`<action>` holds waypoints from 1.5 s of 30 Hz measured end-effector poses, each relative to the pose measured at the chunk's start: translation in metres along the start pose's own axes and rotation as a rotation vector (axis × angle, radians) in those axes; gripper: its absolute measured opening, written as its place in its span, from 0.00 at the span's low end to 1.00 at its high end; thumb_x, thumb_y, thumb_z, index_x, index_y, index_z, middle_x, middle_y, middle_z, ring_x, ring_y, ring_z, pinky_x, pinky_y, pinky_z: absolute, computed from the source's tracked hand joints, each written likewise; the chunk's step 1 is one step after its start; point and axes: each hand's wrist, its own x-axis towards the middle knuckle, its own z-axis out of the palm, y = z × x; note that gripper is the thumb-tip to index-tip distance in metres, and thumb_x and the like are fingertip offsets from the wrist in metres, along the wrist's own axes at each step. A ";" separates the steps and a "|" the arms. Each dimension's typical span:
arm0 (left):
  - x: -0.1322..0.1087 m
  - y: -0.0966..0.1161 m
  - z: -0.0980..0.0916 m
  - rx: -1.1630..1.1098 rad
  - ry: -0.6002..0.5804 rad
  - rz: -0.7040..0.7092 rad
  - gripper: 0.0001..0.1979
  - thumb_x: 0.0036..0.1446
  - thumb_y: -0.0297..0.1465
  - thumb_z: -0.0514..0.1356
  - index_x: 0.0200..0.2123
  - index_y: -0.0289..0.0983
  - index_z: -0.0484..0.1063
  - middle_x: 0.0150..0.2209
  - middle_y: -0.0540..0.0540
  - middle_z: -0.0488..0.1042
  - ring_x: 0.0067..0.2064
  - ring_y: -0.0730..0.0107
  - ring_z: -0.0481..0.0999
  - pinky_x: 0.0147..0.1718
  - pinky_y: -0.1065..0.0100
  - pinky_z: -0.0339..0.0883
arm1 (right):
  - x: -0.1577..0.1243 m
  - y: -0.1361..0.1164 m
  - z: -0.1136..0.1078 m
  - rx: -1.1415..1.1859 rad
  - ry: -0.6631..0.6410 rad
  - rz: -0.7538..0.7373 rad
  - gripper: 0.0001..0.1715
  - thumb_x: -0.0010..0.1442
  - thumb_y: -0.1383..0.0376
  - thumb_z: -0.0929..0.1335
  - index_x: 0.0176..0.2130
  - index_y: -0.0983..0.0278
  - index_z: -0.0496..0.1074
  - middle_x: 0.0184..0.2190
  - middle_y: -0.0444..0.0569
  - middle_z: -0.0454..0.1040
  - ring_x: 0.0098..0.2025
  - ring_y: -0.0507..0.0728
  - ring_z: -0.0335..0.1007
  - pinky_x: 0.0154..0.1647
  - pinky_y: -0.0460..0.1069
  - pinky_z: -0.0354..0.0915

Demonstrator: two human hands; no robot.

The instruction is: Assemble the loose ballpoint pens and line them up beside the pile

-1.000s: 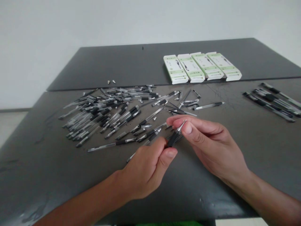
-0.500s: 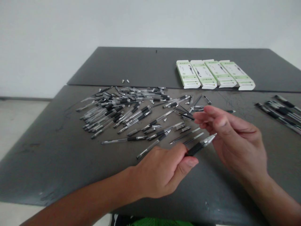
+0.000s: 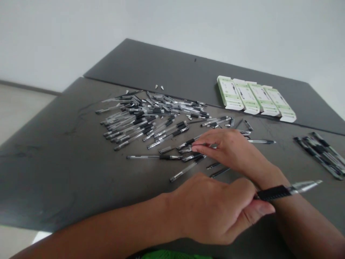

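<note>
My left hand [image 3: 215, 210] is closed around a gel pen [image 3: 288, 190]. The pen's black ribbed grip and clear cone tip stick out to the right, uncapped, above my right forearm. My right hand [image 3: 231, 147] has crossed behind it to the near side of the pen pile, its thumb and forefinger pinched at a clear pen cap [image 3: 185, 150]. Just left of those fingertips lies another loose cap [image 3: 165, 150]. A pen with a black grip [image 3: 169, 157] rests in front of them. Dark refills [image 3: 219, 172] lie partly under my right wrist.
A large pile of clear pens [image 3: 134, 122] with black grips spreads over the grey table [image 3: 67, 158]. Flat green-and-white boxes [image 3: 253, 97] lie in a row at the back right. Several capped pens [image 3: 320, 151] lie together at the right. Two small cone tips [image 3: 159, 87] lie behind the pile.
My right hand has moved left and down to the caps, its fingers closing. My left hand has shifted right with the pen. The view has tilted and turned.
</note>
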 end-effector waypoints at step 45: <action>0.002 -0.009 -0.016 0.229 -0.072 -0.195 0.14 0.77 0.31 0.52 0.39 0.42 0.75 0.24 0.55 0.75 0.23 0.70 0.74 0.27 0.68 0.67 | -0.126 0.026 -0.045 0.602 0.391 0.171 0.16 0.67 0.65 0.78 0.52 0.48 0.88 0.43 0.44 0.89 0.42 0.54 0.83 0.43 0.48 0.76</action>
